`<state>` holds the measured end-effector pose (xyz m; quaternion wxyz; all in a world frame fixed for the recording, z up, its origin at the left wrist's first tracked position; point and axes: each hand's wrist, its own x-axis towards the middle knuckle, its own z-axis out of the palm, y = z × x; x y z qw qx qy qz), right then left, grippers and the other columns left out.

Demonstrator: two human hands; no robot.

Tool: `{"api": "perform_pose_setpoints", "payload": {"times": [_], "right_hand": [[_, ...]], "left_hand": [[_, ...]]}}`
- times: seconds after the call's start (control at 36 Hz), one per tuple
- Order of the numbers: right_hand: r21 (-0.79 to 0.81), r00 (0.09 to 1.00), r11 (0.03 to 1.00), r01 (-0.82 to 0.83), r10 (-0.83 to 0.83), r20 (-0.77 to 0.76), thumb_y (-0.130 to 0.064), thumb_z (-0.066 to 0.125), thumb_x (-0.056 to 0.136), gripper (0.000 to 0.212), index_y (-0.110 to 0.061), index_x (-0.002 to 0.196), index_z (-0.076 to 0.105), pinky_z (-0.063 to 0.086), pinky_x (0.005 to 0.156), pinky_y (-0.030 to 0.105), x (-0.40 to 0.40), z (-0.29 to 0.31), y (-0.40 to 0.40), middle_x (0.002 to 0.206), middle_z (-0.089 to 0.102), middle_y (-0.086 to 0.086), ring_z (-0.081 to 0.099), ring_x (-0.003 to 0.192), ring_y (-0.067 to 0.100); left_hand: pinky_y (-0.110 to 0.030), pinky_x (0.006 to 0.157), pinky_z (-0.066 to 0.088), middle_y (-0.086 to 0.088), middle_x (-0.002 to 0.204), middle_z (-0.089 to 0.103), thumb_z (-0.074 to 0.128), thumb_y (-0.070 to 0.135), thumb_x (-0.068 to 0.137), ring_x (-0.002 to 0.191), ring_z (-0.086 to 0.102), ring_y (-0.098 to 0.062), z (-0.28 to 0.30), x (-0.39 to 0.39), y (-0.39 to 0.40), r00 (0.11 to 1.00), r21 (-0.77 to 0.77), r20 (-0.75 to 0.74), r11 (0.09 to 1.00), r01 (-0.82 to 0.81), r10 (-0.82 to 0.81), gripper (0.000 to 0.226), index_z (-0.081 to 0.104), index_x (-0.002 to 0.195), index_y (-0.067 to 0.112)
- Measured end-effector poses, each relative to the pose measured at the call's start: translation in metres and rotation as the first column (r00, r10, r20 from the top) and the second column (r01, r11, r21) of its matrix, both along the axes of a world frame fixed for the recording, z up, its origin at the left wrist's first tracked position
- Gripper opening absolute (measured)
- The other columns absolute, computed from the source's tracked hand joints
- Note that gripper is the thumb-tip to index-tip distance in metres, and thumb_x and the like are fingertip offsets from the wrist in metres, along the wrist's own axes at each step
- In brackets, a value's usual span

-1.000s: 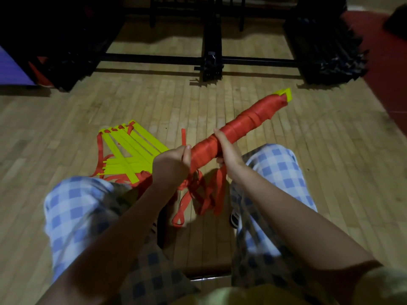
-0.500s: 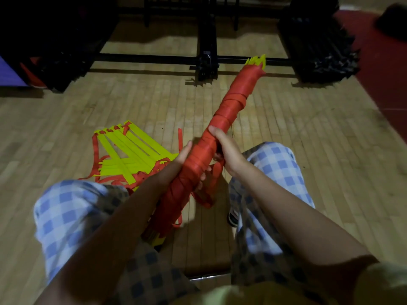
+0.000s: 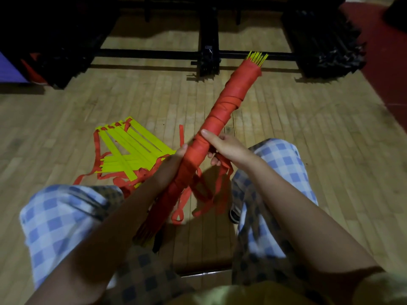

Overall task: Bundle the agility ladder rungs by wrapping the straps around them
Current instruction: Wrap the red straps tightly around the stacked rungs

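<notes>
Rungs (image 3: 222, 119) wrapped in red strap form a long bundle held above the floor (image 3: 308, 133), its axis running from the lap up and away rightward; left hand (image 3: 176, 159) and right hand (image 3: 226, 147) both clasp its middle, with loose straps (image 3: 211, 190) dangling just beneath the right.

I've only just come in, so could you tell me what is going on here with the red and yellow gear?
A seated person holds a long bundle of ladder rungs, wrapped in red strap, angled up and away over a wooden floor. The right hand grips its middle; the left hand holds it lower down. Yellow rung tips poke out of the far end, and loose red strap ends dangle between the knees. A second, unbundled ladder lies spread on the floor at left.
</notes>
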<state>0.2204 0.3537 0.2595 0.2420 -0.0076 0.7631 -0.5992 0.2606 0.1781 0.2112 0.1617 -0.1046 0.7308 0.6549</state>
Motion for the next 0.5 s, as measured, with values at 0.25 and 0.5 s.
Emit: {"api": "perform_pose_setpoints", "payload": {"times": [0.25, 0.5], "right_hand": [[-0.112, 0.997, 0.994, -0.013, 0.021, 0.073, -0.042, 0.052, 0.098, 0.045, -0.002, 0.115, 0.061, 0.050, 0.053, 0.024, 0.000, 0.001, -0.007, 0.084, 0.065, 0.011, 0.061, 0.059, 0.020], [-0.071, 0.980, 0.977, 0.200, -0.197, 0.039, -0.053, 0.061, 0.089, 0.040, -0.015, 0.102, 0.064, 0.048, 0.047, 0.024, 0.004, -0.009, -0.015, 0.094, 0.073, 0.012, 0.067, 0.058, 0.023]], "left_hand": [[-0.036, 0.065, 0.045, -0.002, 0.066, 0.060, 0.037, 0.063, 0.089, 0.066, 0.057, -0.020, -0.006, 0.001, -0.009, 0.922, -0.384, -0.370, 0.886, -0.260, 0.110, 0.051, 0.054, 0.067, 0.021], [-0.029, 0.059, 0.030, -0.012, 0.083, 0.070, 0.025, 0.037, 0.099, 0.077, 0.064, -0.032, 0.004, 0.002, 0.000, 0.803, -0.697, -0.580, 0.591, -0.406, -0.132, 0.049, 0.070, 0.103, 0.016]]}}
